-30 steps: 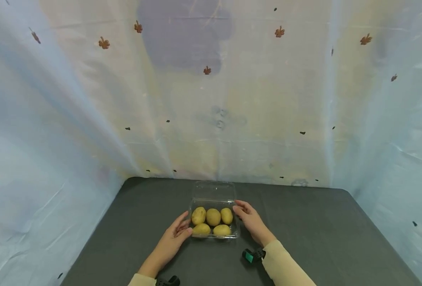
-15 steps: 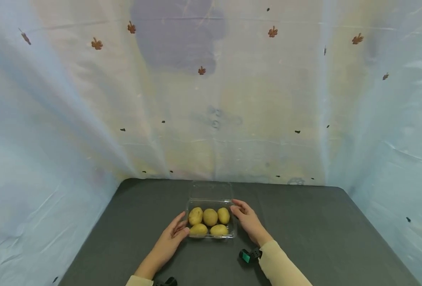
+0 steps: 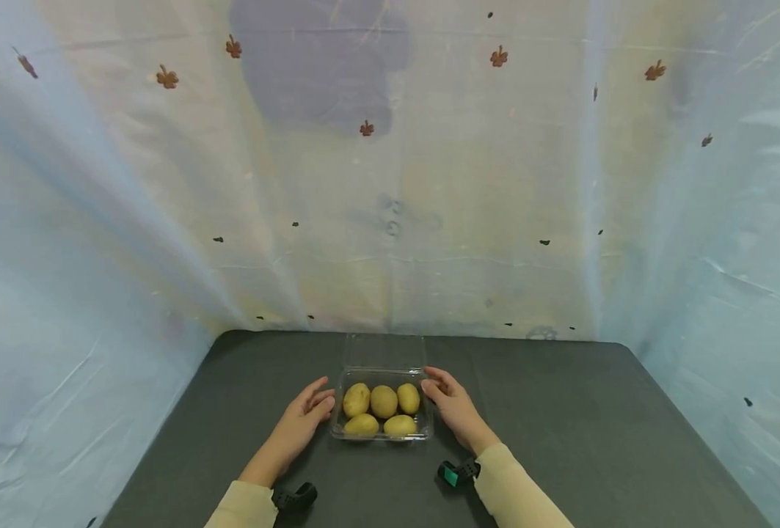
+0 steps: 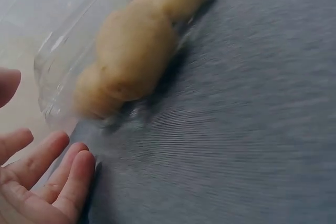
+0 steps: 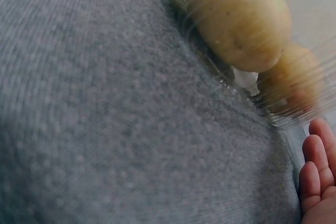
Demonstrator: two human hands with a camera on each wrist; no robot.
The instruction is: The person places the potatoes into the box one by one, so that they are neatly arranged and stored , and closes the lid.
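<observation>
A clear plastic clamshell container stands on the dark tabletop with its lid folded back. Several yellow-brown potatoes lie inside it. To the left of the container is my left hand, fingers spread and a small gap from the wall; the left wrist view shows its fingers extended and holding nothing. My right hand is at the container's right rim, thumb and fingertips at or against the edge. In the right wrist view its fingers are fairly straight beside the plastic wall.
The dark grey table has rounded far corners. A pale patterned curtain hangs behind it and along both sides. Black straps sit at both wrists, below cream sleeves.
My left hand has moved left, off the container's side. The right hand stays at the right rim. The whole view has shifted slightly, so the scene sits further left.
</observation>
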